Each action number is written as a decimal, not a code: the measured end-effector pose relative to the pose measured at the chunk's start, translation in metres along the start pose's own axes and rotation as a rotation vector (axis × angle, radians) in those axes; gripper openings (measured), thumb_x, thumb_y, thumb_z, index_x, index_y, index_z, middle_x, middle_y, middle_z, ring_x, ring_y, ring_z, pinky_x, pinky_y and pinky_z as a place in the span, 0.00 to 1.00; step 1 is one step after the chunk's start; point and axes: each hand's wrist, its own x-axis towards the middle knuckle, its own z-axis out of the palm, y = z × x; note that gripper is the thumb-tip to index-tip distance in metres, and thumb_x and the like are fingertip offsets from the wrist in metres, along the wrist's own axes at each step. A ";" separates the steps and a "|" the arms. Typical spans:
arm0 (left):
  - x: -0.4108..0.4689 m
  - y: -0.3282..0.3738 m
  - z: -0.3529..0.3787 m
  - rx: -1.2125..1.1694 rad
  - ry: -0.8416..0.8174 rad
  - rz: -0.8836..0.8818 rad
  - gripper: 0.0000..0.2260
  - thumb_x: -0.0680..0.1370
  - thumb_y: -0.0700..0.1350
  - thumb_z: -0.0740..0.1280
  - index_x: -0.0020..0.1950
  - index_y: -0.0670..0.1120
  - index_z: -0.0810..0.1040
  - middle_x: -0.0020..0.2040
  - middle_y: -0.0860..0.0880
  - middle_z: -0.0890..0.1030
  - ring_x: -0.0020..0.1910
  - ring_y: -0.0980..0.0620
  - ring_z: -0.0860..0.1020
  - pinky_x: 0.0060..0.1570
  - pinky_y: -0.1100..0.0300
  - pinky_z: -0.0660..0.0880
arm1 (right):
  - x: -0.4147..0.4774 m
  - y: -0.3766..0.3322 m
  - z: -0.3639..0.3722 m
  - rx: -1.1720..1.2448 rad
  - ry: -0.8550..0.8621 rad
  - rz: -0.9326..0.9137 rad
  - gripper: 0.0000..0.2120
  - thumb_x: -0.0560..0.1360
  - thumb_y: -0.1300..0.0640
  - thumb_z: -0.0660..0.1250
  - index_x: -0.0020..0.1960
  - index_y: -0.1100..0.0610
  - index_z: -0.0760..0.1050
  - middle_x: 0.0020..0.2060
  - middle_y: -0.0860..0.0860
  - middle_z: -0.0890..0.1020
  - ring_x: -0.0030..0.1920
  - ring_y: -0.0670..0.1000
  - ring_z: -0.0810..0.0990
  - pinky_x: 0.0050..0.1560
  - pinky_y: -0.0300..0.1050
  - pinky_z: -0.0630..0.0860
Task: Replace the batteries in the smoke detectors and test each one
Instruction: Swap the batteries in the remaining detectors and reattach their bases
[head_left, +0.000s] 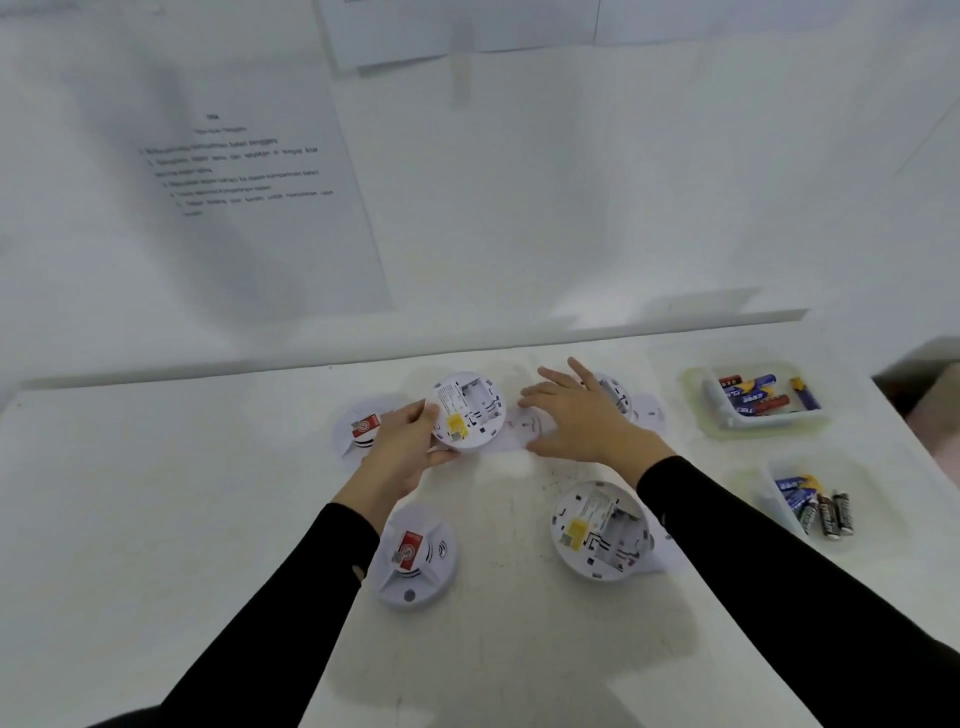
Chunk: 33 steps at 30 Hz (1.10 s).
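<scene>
I'd keep the smoke detector (467, 410) steady where the left hand (402, 441) has its grip curled round the rim, tipped up over the bench (156, 493) with its bay empty — the right hand (582, 415) is spread, holding nothing, free to fetch batteries (759, 404), just mind the polarity marks.

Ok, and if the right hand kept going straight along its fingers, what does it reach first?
Most likely the rim of the open-backed smoke detector that the left hand holds; the right hand, fingers spread, points up-left toward it. Depth is unclear, so it might pass just behind.
</scene>
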 end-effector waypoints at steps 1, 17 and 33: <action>0.002 -0.002 0.002 0.009 0.003 -0.009 0.15 0.85 0.42 0.59 0.69 0.36 0.73 0.60 0.38 0.80 0.55 0.41 0.81 0.51 0.46 0.81 | 0.000 0.001 0.001 0.005 -0.011 -0.004 0.29 0.73 0.40 0.66 0.71 0.47 0.67 0.72 0.42 0.68 0.77 0.45 0.52 0.76 0.52 0.34; 0.011 -0.018 0.002 0.148 0.068 0.069 0.19 0.82 0.43 0.65 0.72 0.38 0.72 0.64 0.41 0.79 0.59 0.44 0.80 0.51 0.56 0.81 | 0.002 -0.005 -0.001 0.128 0.012 0.045 0.32 0.71 0.38 0.68 0.71 0.47 0.67 0.70 0.44 0.71 0.76 0.43 0.57 0.73 0.51 0.30; 0.020 -0.013 -0.074 0.916 0.254 0.194 0.52 0.67 0.60 0.78 0.81 0.49 0.51 0.76 0.43 0.61 0.75 0.40 0.60 0.72 0.45 0.59 | -0.020 -0.059 -0.015 0.598 0.276 -0.023 0.18 0.78 0.58 0.63 0.67 0.53 0.73 0.67 0.46 0.75 0.75 0.46 0.61 0.76 0.47 0.52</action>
